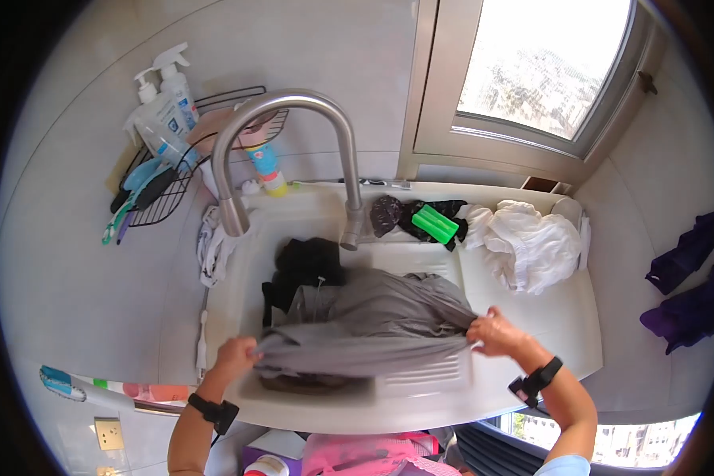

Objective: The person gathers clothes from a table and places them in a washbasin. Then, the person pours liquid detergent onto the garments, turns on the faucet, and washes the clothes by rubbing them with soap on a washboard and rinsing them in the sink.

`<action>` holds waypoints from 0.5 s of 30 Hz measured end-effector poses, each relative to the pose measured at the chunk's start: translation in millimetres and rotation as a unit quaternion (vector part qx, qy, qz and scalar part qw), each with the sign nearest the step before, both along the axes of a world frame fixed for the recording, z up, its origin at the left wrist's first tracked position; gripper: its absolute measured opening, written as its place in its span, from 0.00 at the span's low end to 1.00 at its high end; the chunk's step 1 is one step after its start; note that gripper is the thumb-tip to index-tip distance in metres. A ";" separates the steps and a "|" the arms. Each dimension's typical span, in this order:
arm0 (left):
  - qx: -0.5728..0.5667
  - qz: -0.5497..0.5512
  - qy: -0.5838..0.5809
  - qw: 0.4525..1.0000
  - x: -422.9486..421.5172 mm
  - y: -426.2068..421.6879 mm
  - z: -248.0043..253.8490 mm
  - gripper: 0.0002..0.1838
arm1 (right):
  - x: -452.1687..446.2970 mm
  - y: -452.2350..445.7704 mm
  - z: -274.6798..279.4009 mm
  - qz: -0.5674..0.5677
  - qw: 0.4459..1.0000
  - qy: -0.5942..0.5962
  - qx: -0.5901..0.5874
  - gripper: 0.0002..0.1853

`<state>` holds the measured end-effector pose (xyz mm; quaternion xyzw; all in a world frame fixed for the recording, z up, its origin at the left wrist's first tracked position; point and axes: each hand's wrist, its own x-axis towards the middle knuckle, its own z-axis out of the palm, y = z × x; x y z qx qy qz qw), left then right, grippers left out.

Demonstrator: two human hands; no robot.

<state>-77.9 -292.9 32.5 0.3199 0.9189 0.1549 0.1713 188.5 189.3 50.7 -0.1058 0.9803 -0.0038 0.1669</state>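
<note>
A grey garment is stretched across the white laundry sink, partly over its ribbed washboard. My left hand is closed on the garment's left end, near the basin's front left. At the right end, my right hand pinches the cloth. The garment's lower edge hangs between the two hands and is slightly blurred. Behind its left part, black cloth lies in the basin. What lies beneath the grey fabric is hidden.
The tall faucet arches over the basin. On the back ledge lie a green soap bar and bunched white cloth. A wire rack with bottles and brushes hangs at left. Purple gloves hang at right.
</note>
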 end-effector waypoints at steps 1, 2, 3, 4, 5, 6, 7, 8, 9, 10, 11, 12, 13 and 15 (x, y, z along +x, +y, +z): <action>-0.072 -0.020 -0.024 0.997 8.1 1.3 -13.2 0.14 | 0.2 -10.3 8.0 -0.014 0.999 -0.037 -0.024 0.11; -0.146 -0.041 -0.049 0.987 13.7 4.2 -20.8 0.14 | -1.6 -23.0 15.9 -0.028 0.996 -0.076 -0.049 0.12; -0.113 -0.063 -0.038 0.991 18.1 16.5 -18.9 0.16 | -9.5 -25.6 14.5 -0.074 0.989 -0.045 -0.119 0.12; -0.081 -0.084 -0.026 0.993 23.2 33.5 -17.7 0.18 | -22.1 -24.4 12.5 -0.119 0.975 -0.014 -0.188 0.12; -0.049 -0.104 -0.016 0.993 30.6 48.5 -16.3 0.20 | -35.7 -25.4 9.9 -0.164 0.953 0.016 -0.256 0.12; 0.022 -0.187 -0.041 0.981 32.5 61.9 -32.0 0.25 | -54.8 -31.1 7.9 -0.195 0.949 0.124 -0.213 0.12; 0.096 -0.265 -0.062 0.957 31.6 78.7 -55.0 0.30 | -75.2 -36.2 3.5 -0.221 0.933 0.232 -0.165 0.11; 0.085 -0.286 -0.120 0.947 39.8 94.1 -74.5 0.31 | -94.0 -34.1 -19.9 -0.269 0.920 0.197 -0.205 0.13; 0.072 -0.305 -0.178 0.933 51.2 105.4 -86.9 0.32 | -110.9 -36.2 -39.2 -0.317 0.902 0.160 -0.246 0.15; -0.038 -0.327 -0.235 0.914 60.7 115.9 -88.1 0.32 | -128.8 -48.1 -37.0 -0.302 0.932 0.008 -0.201 0.17; -0.146 -0.345 -0.288 0.881 68.5 127.5 -88.2 0.32 | -145.4 -61.2 -31.6 -0.279 0.938 -0.143 -0.149 0.20; -0.250 -0.358 -0.336 0.835 70.4 134.0 -88.2 0.32 | -151.4 -76.0 -19.2 -0.268 0.932 -0.132 -0.206 0.19; -0.210 -0.379 -0.320 0.843 66.1 131.1 -87.0 0.31 | -153.0 -90.6 1.1 -0.256 0.923 -0.122 -0.261 0.19; -0.134 -0.419 -0.291 0.850 57.3 103.0 -79.1 0.29 | -151.6 -98.1 18.1 -0.288 0.859 -0.090 -0.413 0.17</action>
